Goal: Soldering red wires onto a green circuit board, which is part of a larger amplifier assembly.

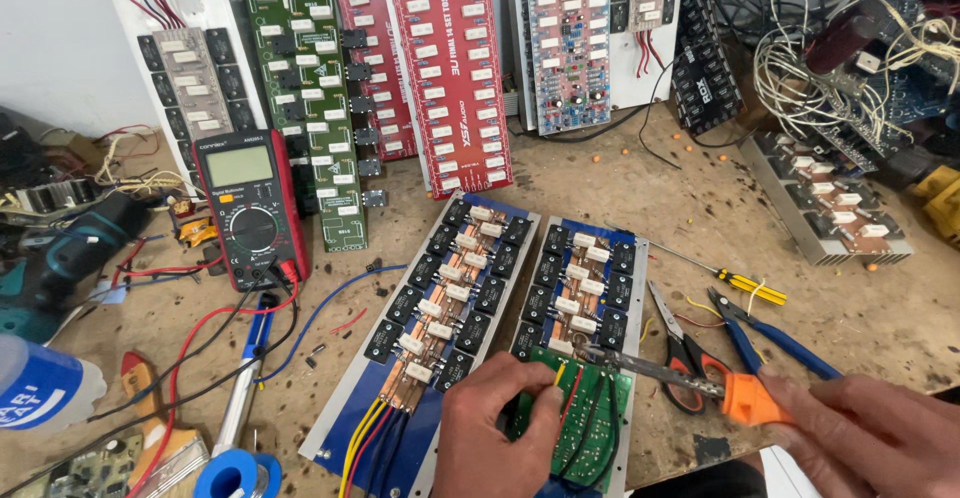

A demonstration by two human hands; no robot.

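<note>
My right hand [865, 436] grips a soldering iron [700, 383] with an orange collar; its metal tip reaches left to the top edge of a small green circuit board [590, 428]. My left hand [500, 428] rests on that green board, fingers pinching coloured wires near the iron's tip. The green board lies over the near end of a long blue board [580, 288] carrying black transistors and white resistors. A second similar blue board [440, 308] lies just left of it, with yellow, red and blue wires leaving its near end.
A red-cased multimeter [250, 208] stands at left with red and black leads. Scissors [680, 348], blue-handled pliers [770, 333] and a yellow-black screwdriver [720, 273] lie right of the boards. Long red and green boards [450, 68] lean against the back wall. A finned heatsink [830, 208] sits at right.
</note>
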